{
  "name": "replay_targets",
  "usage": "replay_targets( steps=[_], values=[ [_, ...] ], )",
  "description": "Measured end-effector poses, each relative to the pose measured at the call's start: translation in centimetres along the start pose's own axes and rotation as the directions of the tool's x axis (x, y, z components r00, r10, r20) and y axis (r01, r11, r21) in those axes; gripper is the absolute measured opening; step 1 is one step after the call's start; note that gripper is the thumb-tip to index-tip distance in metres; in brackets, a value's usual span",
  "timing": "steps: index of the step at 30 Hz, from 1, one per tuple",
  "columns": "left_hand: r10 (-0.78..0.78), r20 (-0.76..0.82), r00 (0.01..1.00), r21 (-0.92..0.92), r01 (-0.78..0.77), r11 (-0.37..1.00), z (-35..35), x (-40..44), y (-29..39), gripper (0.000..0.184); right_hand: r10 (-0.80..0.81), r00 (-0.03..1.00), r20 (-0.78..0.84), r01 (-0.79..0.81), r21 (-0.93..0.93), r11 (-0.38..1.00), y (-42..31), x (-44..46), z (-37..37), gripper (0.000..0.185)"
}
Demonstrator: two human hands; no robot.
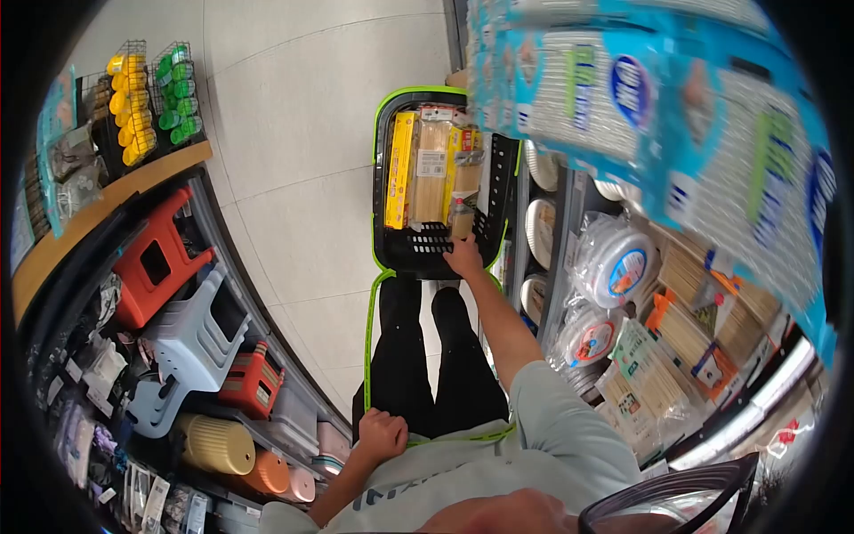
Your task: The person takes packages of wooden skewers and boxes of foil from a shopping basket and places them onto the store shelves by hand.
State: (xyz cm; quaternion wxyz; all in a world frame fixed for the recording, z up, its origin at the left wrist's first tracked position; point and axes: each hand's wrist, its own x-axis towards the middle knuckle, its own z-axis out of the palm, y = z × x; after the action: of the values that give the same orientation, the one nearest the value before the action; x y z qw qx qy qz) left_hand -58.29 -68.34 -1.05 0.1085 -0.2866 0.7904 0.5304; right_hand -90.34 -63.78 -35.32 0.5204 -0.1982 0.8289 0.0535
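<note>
A black shopping basket (384,205) with a bright green rim stands ahead of my legs, its long green handle stretched back toward my waist. My left hand (382,434) is closed in a fist around that handle, close to my body. At the basket's near end my right hand (463,258) pinches the lower end of a small clear container (461,219) with pale brown contents. Under and beside it in the basket lie a pack of wooden skewers (432,182), a long yellow box (400,169) and another yellow-and-red pack (455,142).
Shelves on the right hold wrapped disposable bowls (620,263) and bagged skewers (654,369); large blue packs (587,89) hang above them. Plastic stools (165,258) and baskets (216,443) fill the left shelf. Pale floor tiles (294,205) run between.
</note>
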Motion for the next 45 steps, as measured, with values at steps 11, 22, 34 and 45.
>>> replay_targets(
  steps=[11,22,34,45],
  values=[
    [-0.064,0.04,0.997,-0.059,0.066,0.996,0.5,1.8,0.5,0.013,0.141,0.99,0.024,-0.141,0.001,0.99,1.5,10.4,0.5,0.059],
    [-0.113,0.059,0.992,-0.092,0.118,0.989,1.7,1.6,0.2,0.016,0.198,0.98,-0.021,-0.136,0.654,0.745,3.9,12.6,-0.1,0.075],
    [-0.134,-0.123,0.983,-0.284,0.095,0.954,1.4,0.6,-2.0,0.011,0.047,0.985,-0.164,0.008,0.315,0.949,-3.6,10.7,-1.1,0.045],
    [-0.39,-0.119,0.913,-0.469,0.294,0.833,3.2,2.8,-0.9,0.019,-0.431,0.893,-0.134,0.37,0.764,0.529,-10.2,-18.7,-13.8,0.039]
  ],
)
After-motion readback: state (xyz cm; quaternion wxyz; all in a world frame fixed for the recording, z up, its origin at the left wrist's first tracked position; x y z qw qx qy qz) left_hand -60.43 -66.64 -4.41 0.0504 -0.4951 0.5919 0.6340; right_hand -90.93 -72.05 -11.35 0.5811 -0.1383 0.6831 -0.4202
